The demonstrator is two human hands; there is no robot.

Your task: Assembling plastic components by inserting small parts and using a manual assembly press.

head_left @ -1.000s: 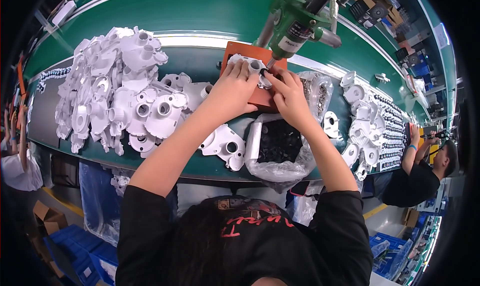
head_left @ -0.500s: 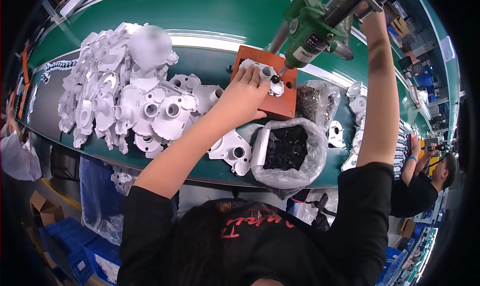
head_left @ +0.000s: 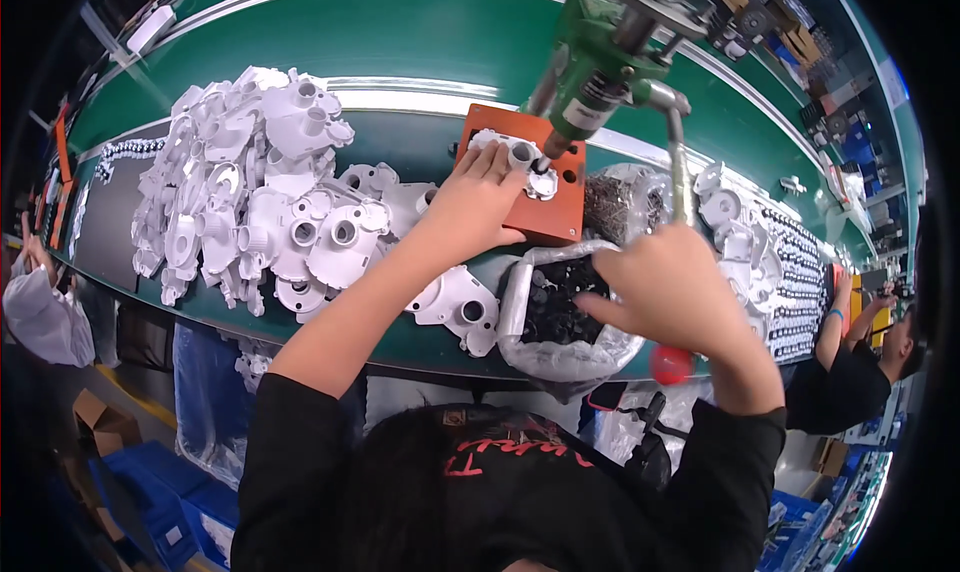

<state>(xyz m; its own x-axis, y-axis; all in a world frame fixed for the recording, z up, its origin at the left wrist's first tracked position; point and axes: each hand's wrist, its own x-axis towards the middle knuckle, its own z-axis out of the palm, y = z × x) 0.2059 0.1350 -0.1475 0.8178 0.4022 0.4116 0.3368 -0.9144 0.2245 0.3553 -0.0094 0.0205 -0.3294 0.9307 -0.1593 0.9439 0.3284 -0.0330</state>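
My left hand is closed over a white plastic housing, holding it on an orange fixture block. A small black cap sits on the housing, beside the tip of a green hand press. My right hand is wrapped round the press lever, thumb stuck out; the lever's red ball knob shows below it. My right fingers hang over a clear bag of black caps.
A tall heap of white housings lies to the left. More white parts lie at the right, by rows of small metal parts. Behind the caps stands a bag of screws. A co-worker works at far right.
My right hand has swung the lever from up high at the far side down towards me. The press head has turned with it. My left hand stays on the housing.
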